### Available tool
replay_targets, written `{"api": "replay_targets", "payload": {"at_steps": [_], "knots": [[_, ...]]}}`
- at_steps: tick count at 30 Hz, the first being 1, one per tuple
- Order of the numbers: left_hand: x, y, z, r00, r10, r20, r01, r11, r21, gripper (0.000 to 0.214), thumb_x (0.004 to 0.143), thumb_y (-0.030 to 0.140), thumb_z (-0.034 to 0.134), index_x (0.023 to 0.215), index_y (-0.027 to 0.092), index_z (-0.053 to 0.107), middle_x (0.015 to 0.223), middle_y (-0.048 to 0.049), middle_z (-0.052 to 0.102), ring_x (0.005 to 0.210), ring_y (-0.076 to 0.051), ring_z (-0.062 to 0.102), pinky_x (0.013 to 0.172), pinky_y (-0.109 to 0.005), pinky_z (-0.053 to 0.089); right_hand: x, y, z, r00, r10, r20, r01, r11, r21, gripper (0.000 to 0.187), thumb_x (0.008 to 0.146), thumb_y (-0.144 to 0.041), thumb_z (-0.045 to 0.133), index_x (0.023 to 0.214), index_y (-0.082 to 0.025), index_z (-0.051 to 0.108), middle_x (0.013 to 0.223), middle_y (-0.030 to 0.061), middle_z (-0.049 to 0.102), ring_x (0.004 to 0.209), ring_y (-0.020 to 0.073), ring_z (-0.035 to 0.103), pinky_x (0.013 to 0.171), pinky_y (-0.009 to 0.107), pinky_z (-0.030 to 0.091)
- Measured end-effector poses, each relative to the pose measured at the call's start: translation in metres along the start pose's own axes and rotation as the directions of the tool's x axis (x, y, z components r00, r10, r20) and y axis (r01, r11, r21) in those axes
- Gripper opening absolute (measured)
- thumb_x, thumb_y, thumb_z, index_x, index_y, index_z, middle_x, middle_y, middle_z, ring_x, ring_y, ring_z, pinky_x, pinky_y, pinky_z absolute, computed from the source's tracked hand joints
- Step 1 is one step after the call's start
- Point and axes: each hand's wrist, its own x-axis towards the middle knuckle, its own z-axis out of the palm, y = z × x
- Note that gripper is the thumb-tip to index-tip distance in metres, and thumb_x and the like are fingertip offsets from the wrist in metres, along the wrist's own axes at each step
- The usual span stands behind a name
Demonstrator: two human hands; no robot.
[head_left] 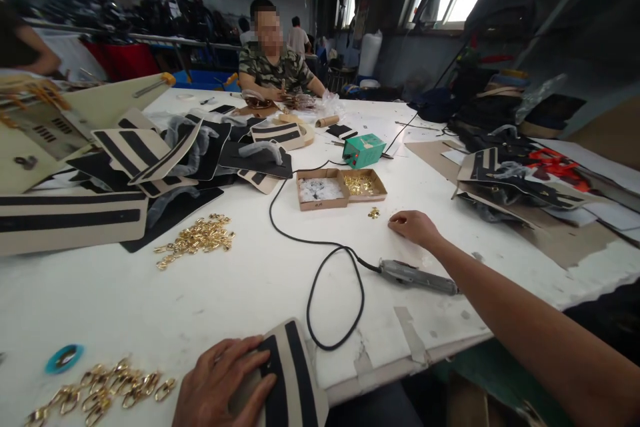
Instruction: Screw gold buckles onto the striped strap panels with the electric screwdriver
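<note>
At the table's front edge my left hand [225, 380] holds a beige panel with black stripes [295, 367], fingers and thumb lying over its surface. My right hand [415, 227] is above the table on the right, with its fingers curled together; whatever they may hold is hidden. Just left of those fingertips lies a small cluster of gold pieces [374, 212]. A grey electric screwdriver [419, 277] lies below the right hand, with its black cable [310, 300] looped on the table. Gold clasp-like hardware [120, 383] is scattered left of my left hand, beside a blue ring-shaped object [64, 359].
Two small cardboard boxes hold white bits [320, 190] and gold pieces [364, 183]. Behind them stands a green power box [364, 150]. Striped panels [150, 153] are piled left, more [500, 177] right. Another gold pile [197, 240] lies left. A person [275, 70] sits opposite.
</note>
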Motion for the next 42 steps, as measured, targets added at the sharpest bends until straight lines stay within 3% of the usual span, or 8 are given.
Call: {"api": "replay_targets", "payload": {"at_steps": [9, 21, 24, 27, 29, 32, 34, 42], "knots": [[0.011, 0.044, -0.022, 0.937, -0.308, 0.161, 0.335, 0.926, -0.176, 0.024, 0.08, 0.02, 0.086, 0.1, 0.029, 0.076, 0.118, 0.0003, 0.078, 0.117, -0.029, 0.059, 0.1, -0.049, 0.044, 0.006, -0.001, -0.005, 0.996, 0.004, 0.086, 0.013, 0.98, -0.197, 0.021, 0.089, -0.041, 0.072, 0.093, -0.024, 0.083, 0.107, 0.0198, 0.078, 0.076, 0.0283, 0.066, 0.07, 0.044, 0.041], [0.004, 0.049, -0.022, 0.929, -0.33, 0.17, 0.361, 0.908, -0.213, 0.025, 0.081, 0.026, 0.086, 0.104, 0.028, 0.075, 0.118, 0.0028, 0.077, 0.121, -0.027, 0.055, 0.102, -0.047, 0.041, -0.003, 0.016, 0.006, 0.976, -0.182, -0.122, 0.161, 0.973, -0.168, 0.031, 0.086, -0.055, 0.065, 0.071, -0.029, 0.071, 0.082, 0.0226, 0.068, 0.078, 0.0347, 0.065, 0.074, 0.054, 0.042], [0.002, 0.048, -0.021, 0.928, -0.331, 0.172, 0.362, 0.908, -0.209, 0.025, 0.083, 0.029, 0.086, 0.105, 0.028, 0.076, 0.119, 0.003, 0.077, 0.122, -0.027, 0.054, 0.102, -0.047, 0.041, -0.026, -0.013, -0.009, 0.96, -0.239, -0.149, 0.234, 0.971, -0.05, 0.032, 0.087, -0.061, 0.061, 0.073, -0.032, 0.067, 0.076, 0.0183, 0.067, 0.076, 0.0344, 0.065, 0.076, 0.052, 0.045], [0.001, 0.048, -0.02, 0.931, -0.323, 0.171, 0.355, 0.912, -0.205, 0.025, 0.082, 0.031, 0.086, 0.105, 0.028, 0.077, 0.12, 0.0014, 0.078, 0.122, -0.028, 0.055, 0.102, -0.048, 0.041, -0.083, -0.08, -0.022, 0.981, -0.19, -0.042, 0.195, 0.967, 0.165, 0.032, 0.09, -0.063, 0.061, 0.093, -0.032, 0.07, 0.076, 0.0129, 0.071, 0.069, 0.0303, 0.067, 0.072, 0.047, 0.049], [0.001, 0.048, -0.02, 0.933, -0.321, 0.165, 0.351, 0.914, -0.203, 0.025, 0.082, 0.03, 0.086, 0.105, 0.028, 0.078, 0.121, 0.0007, 0.078, 0.122, -0.029, 0.055, 0.101, -0.049, 0.041, -0.132, -0.131, -0.018, 0.927, -0.363, 0.097, 0.307, 0.881, 0.361, 0.036, 0.087, -0.064, 0.065, 0.092, -0.029, 0.071, 0.078, 0.0091, 0.072, 0.067, 0.0269, 0.067, 0.068, 0.042, 0.051], [0.0, 0.047, -0.02, 0.934, -0.318, 0.162, 0.347, 0.917, -0.198, 0.026, 0.082, 0.03, 0.086, 0.107, 0.028, 0.078, 0.121, 0.0001, 0.078, 0.122, -0.029, 0.054, 0.101, -0.049, 0.042, -0.194, -0.191, 0.01, 0.66, -0.693, 0.29, 0.475, 0.684, 0.554, 0.029, 0.097, -0.051, 0.058, 0.089, -0.027, 0.072, 0.09, 0.0066, 0.073, 0.083, 0.024, 0.068, 0.076, 0.036, 0.052], [-0.001, 0.047, -0.02, 0.935, -0.316, 0.163, 0.345, 0.917, -0.202, 0.028, 0.082, 0.032, 0.086, 0.108, 0.028, 0.077, 0.122, -0.0002, 0.077, 0.122, -0.03, 0.054, 0.101, -0.05, 0.042, -0.218, -0.211, 0.034, 0.583, -0.751, 0.31, 0.511, 0.635, 0.58, 0.025, 0.101, -0.042, 0.054, 0.089, -0.026, 0.07, 0.09, 0.0043, 0.07, 0.085, 0.0211, 0.067, 0.079, 0.034, 0.051], [-0.003, 0.046, -0.02, 0.942, -0.298, 0.156, 0.328, 0.919, -0.22, 0.026, 0.085, 0.035, 0.083, 0.109, 0.027, 0.076, 0.122, 0.0003, 0.077, 0.121, -0.028, 0.054, 0.101, -0.049, 0.042, -0.226, -0.214, 0.059, 0.611, -0.724, 0.321, 0.552, 0.68, 0.483, 0.019, 0.1, -0.037, 0.057, 0.091, -0.027, 0.071, 0.094, 0.0018, 0.07, 0.089, 0.0197, 0.067, 0.081, 0.033, 0.049]]}}
